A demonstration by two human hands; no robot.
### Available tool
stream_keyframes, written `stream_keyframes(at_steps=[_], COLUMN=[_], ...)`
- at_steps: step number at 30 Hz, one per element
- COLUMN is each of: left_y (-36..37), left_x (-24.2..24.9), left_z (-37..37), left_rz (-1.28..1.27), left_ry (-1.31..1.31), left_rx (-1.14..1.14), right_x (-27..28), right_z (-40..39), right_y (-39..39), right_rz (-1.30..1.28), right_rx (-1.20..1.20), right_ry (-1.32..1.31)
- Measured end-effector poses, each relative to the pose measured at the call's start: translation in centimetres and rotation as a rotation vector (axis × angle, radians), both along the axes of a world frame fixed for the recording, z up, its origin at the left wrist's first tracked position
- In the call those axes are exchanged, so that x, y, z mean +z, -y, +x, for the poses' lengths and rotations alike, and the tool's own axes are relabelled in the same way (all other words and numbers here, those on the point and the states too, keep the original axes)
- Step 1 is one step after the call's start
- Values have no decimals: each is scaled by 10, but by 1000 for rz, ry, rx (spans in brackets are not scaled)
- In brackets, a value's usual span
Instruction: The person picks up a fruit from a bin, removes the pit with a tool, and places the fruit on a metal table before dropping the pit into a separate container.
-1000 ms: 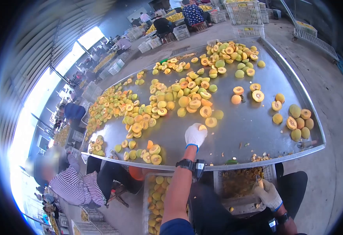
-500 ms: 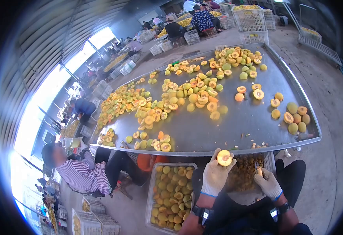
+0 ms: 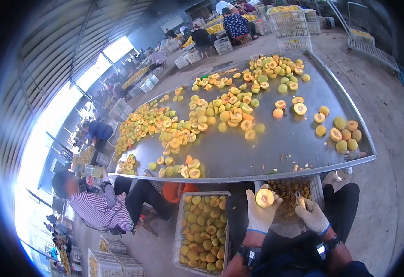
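Note:
My left hand (image 3: 260,213), in a pale knit glove, grips a peach half (image 3: 264,198) with its yellow cut face turned up. To its right, my gloved right hand (image 3: 312,216) is closed around a small pitting tool (image 3: 300,200) with a light wooden handle and a dark metal tip. The tip points up and stands apart from the fruit. Both hands are above my lap, just in front of the metal table's near edge (image 3: 239,179). Behind and below them sits a crate (image 3: 317,191) with many brown peach pits (image 3: 290,196).
Piled peach halves (image 3: 174,134) cover the table's left and middle, and a small peach group (image 3: 346,135) lies at the right. A crate of peaches (image 3: 202,231) stands on the floor to my left. Beyond it sits a person in a striped top (image 3: 98,210). Stacked crates (image 3: 288,25) stand behind.
My left hand has shifted slightly right and down with the peach half. My right hand has come a little left with the tool, closing the gap. The view has turned slightly.

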State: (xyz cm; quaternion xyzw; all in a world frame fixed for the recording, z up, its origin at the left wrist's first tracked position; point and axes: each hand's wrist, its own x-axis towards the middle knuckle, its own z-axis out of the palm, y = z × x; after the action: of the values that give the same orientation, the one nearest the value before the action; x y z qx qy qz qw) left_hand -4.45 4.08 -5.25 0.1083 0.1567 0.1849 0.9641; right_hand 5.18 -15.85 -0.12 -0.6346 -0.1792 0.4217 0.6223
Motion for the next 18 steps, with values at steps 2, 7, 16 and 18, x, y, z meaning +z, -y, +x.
stream_keyframes(at_steps=[2,7,16,18], left_y=[11,19,22,20], left_x=[0,10,38,37], left_z=[7,15,13,12], left_rz=[-18,-22,205,190], left_ry=[18,10,-124,-182], left_rx=[93,158,181,184], right_x=[1,5,29,23], right_z=[-1,-1,-7,-10], right_y=[-2,-6,-27,-40], right_rz=[-13,-69,-228,-164], right_rx=[14,32,247,231], right_ry=[8,26,421,604])
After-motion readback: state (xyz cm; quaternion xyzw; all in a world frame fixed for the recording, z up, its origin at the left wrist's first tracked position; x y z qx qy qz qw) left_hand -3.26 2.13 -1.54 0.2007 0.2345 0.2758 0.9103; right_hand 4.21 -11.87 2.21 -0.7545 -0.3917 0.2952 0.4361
